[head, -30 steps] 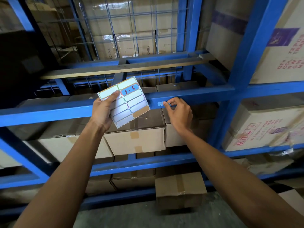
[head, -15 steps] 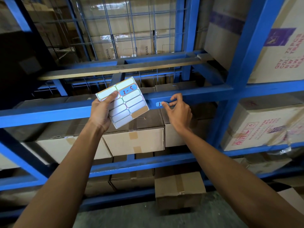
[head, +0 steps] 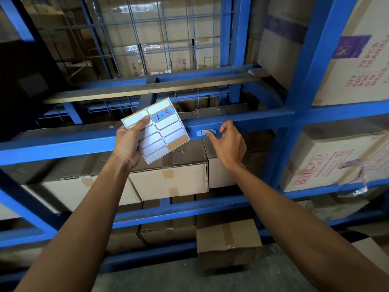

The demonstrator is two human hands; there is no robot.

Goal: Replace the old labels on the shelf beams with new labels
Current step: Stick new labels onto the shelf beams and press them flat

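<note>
Blue warehouse racking stacked with cardboard boxes (head: 170, 178). Right hand (head: 228, 144): fingers loosely spread, thumb tip pressed on a blue label (head: 202, 133) stuck to the shelf beam (head: 252, 121), gripping nothing. Left hand (head: 128, 142), just left of it: thumb and fingers clamped on a label sheet (head: 160, 131) bearing one blue sticker marked "1-5".

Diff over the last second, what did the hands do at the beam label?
The right hand went from pinching the small blue label on the blue steel shelf beam to opening up: a single fingertip now presses on the label while the other fingers spread off the beam. The left hand holds the white sticker sheet as before, its "1-5" sticker unpeeled.
</note>
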